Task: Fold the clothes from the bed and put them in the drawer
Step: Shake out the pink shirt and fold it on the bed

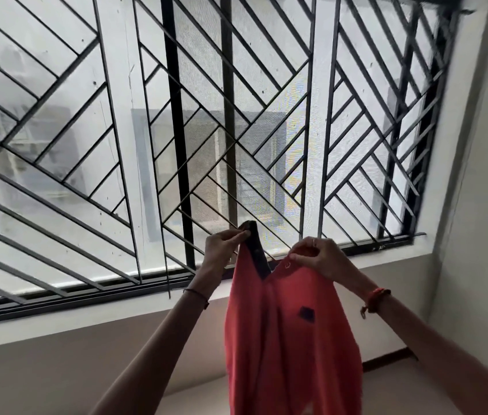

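Note:
A red shirt [284,339] with a dark collar and a small dark patch hangs in the air in front of the window. My left hand [224,248] pinches the dark collar end at its top left. My right hand [316,257] pinches the red fabric at the top right, close beside the left hand. The shirt drops down between my raised forearms and runs out of the bottom of the view. The bed and the drawer are not in view.
A large window with a black diagonal-bar grille [206,130] fills most of the view. Its sill [93,322] runs below, with a beige wall [42,381] under it. A white wall [482,205] stands to the right.

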Available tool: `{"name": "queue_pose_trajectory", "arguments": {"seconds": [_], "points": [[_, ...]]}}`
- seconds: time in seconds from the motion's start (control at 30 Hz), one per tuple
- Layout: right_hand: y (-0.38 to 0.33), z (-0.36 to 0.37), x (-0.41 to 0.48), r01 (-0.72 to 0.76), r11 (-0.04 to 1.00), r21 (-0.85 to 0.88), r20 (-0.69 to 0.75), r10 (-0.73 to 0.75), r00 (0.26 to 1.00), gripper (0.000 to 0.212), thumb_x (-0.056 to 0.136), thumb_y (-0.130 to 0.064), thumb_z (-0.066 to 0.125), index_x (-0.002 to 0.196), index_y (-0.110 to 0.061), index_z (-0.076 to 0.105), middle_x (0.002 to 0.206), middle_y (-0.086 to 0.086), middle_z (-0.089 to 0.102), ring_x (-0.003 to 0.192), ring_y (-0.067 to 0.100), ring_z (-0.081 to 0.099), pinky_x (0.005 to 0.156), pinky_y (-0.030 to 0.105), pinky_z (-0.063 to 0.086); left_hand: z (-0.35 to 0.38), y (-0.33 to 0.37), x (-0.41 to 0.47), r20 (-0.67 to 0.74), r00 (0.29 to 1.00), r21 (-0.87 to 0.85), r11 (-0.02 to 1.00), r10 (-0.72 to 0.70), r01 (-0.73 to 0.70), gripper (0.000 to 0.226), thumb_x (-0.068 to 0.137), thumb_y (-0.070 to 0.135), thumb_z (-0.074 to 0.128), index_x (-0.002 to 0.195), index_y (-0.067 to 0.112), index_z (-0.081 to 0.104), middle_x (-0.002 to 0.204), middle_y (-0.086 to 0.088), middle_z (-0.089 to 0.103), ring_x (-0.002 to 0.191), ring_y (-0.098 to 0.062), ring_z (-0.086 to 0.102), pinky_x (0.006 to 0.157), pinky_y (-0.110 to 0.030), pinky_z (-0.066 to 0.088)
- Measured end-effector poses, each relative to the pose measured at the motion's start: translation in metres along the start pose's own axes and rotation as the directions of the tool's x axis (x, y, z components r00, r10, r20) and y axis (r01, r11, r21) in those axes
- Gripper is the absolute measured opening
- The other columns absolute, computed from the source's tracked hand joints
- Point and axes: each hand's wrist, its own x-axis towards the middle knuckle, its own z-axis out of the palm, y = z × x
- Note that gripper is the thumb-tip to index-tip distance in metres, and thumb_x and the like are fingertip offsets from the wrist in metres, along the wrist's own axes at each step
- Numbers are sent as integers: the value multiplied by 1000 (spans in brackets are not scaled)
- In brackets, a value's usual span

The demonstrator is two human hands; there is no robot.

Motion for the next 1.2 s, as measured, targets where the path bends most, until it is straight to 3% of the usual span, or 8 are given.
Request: {"name": "queue_pose_trajectory", "arguments": {"seconds": [0.13,0.37,0.6,0.67,0.77,1.0,1.1,1.2], "points": [[-9,-8,3,30,996,-84,130,-19,991,21,79,4,69,83,-17,69,85,6,72,78,7,64,80,20,50,1,-1,-6,23,999,8,999,-37,37,16,78,13,74,89,1,72,74,-1,67,69,-4,57,63,-9,42],[-15,-32,-4,1,986,-169,199,33,979,21,88,7,54,98,-3,70,93,7,69,75,-9,57,72,6,42,-2,-1,-17,14,999,7,999,-37,37,21,79,13,73,93,-3,71,78,-9,64,72,-11,53,56,-5,38],[-15,-41,-12,62,961,-271,151,-21,988,23,79,-7,61,83,-28,70,90,1,74,86,12,66,84,31,49,10,4,-30,36,998,-1,999,-49,49,20,79,9,73,94,-4,71,73,0,66,65,2,57,60,-4,39],[-20,-38,-17,129,934,-332,124,-92,988,18,72,-26,56,84,-26,70,83,-2,73,81,5,67,79,25,50,14,5,-33,32,998,5,999,-47,47,20,78,8,73,94,-4,71,73,2,66,58,10,56,58,-1,39],[-28,-31,-20,293,865,-407,100,-277,956,28,80,-23,55,99,-9,69,84,-1,69,79,-12,60,75,3,42,19,7,-39,27,999,25,999,-41,41,21,78,11,74,93,-3,72,64,8,64,52,12,53,52,-3,36],[-42,-23,-17,527,625,-576,173,-537,826,25,94,-17,50,111,-5,66,106,12,66,99,14,54,93,29,43,29,15,-50,6,996,146,985,90,-90,12,74,16,78,80,7,74,52,18,57,43,8,44,54,-19,34],[-51,-16,-12,654,512,-557,245,-652,718,20,91,-11,52,105,-2,63,96,12,65,91,18,54,85,29,47,33,17,-54,4,980,278,941,200,-194,22,67,32,80,80,14,75,68,13,62,53,5,47,58,-23,36],[-55,-10,-8,669,545,-505,221,-668,711,18,89,-10,55,103,-1,63,91,13,65,89,19,57,83,28,47,38,19,-61,27,974,324,920,224,-221,35,59,47,67,80,21,76,73,10,60,64,-5,49,70,-29,42]]}}
